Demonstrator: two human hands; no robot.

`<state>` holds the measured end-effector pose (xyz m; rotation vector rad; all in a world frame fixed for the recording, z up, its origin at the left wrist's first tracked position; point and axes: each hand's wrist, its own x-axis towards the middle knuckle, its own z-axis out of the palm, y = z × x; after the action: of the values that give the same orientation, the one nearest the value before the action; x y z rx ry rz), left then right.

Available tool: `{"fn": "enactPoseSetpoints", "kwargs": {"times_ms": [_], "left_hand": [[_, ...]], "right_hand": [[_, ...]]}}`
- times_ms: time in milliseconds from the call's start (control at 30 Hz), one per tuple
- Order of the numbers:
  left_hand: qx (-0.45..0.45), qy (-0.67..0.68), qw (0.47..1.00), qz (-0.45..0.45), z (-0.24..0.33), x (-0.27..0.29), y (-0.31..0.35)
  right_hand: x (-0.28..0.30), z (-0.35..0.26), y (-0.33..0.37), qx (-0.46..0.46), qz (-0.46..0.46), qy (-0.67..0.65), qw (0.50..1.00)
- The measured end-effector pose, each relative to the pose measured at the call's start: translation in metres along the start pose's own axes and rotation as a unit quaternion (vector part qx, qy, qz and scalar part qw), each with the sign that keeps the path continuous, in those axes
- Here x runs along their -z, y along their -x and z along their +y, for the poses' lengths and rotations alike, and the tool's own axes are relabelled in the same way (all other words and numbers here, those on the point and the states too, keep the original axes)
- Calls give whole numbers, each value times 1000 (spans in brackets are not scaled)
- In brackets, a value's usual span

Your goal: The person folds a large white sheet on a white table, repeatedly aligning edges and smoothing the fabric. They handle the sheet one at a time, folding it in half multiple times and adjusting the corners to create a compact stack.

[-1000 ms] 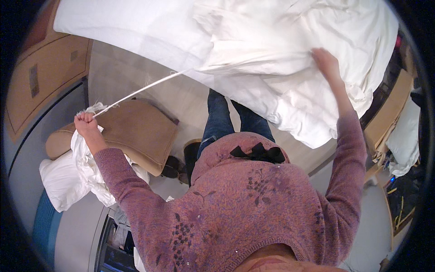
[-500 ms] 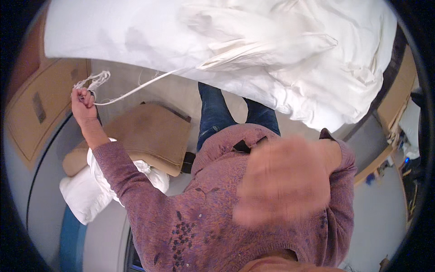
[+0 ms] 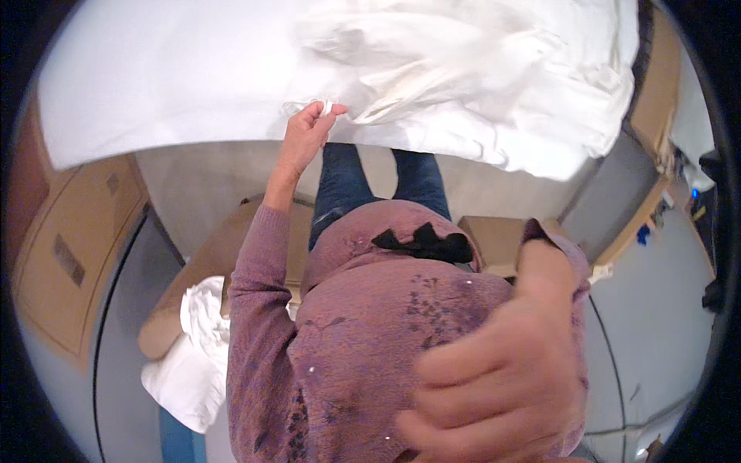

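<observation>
A large white sheet is spread over the raised surface in front of me, smooth at left and crumpled at right. Over its near edge, my left hand pinches a frayed white fabric strip between thumb and fingers. Loose threads show beside the fingertips. My right hand is raised in front of my chest, close to the camera and slightly blurred. Its fingers are curled and close together, with the palm hidden, so I cannot make out whether anything is inside.
On my left lie a brown padded piece and a bunched white cloth. A cardboard panel stands farther left. At right is a wooden-edged surface with small items beyond it.
My left hand has moved right and forward from the far left to the sheet's edge, and the strip no longer stretches out in the air. My right hand has shifted lower in view.
</observation>
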<state>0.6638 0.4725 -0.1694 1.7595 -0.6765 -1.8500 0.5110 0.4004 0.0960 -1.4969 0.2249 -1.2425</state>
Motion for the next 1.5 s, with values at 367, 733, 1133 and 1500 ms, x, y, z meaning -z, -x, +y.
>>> {"fn": "enactPoseSetpoints", "kwargs": {"times_ms": [367, 733, 1133, 1500], "left_hand": [[11, -33, 998, -61, -7, -35, 6], [29, 47, 987, -154, 39, -71, 34], [-14, -24, 992, -120, 47, -77, 34], [-20, -41, 989, -138, 54, -70, 27]], "right_hand": [[70, 58, 126, -478, -2, 196, 856], [54, 102, 206, -442, 51, 360, 820], [62, 108, 201, -363, 46, 380, 850], [70, 112, 196, -372, 74, 356, 854]]}}
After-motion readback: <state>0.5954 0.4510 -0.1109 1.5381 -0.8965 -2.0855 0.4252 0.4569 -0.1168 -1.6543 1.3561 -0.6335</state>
